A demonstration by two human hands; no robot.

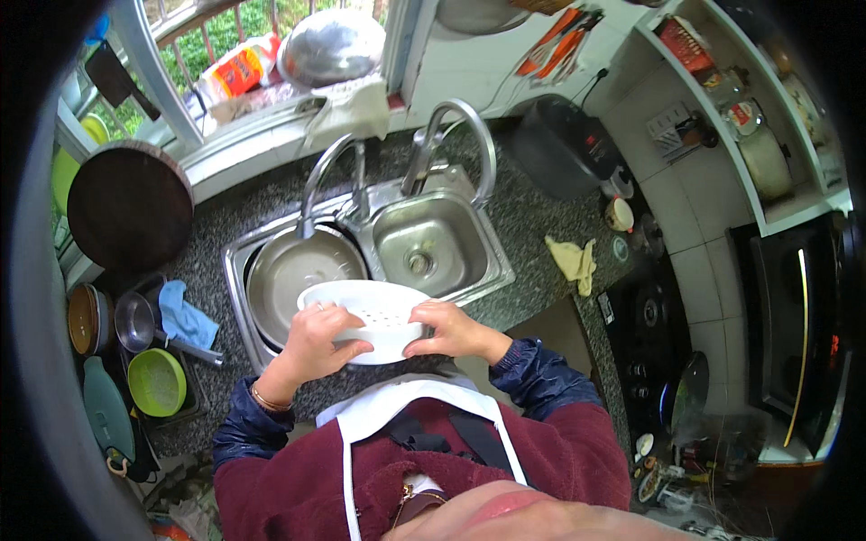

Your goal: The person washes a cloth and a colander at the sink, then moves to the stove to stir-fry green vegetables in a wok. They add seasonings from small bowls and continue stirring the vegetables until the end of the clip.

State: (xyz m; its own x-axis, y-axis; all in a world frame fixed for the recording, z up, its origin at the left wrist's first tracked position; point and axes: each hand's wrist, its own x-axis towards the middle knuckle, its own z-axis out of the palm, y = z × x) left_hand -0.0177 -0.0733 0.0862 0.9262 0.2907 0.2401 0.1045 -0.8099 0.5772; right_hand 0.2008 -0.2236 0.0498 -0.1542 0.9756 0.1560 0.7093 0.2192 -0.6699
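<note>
A white plastic colander (386, 339) with small holes is held tilted over the front edge of the double sink (502, 276). My left hand (317, 339) grips its left side, with the thumb bent over the near wall. On its right side my right hand (449, 330) is closed in the same way. Behind the colander, the left sink bowl holds a round metal basin (293, 278), partly hidden by the colander. One curved faucet (311, 194) reaches over that basin. The right bowl (442, 239) shows its drain, with a second faucet (465, 108) behind it.
At left are a dark round board (131, 206), a small saucepan (135, 322), a blue cloth (185, 316) and a green bowl (156, 382). On the right stand a black appliance (564, 149), a yellow cloth (574, 262) and a black stove (645, 338).
</note>
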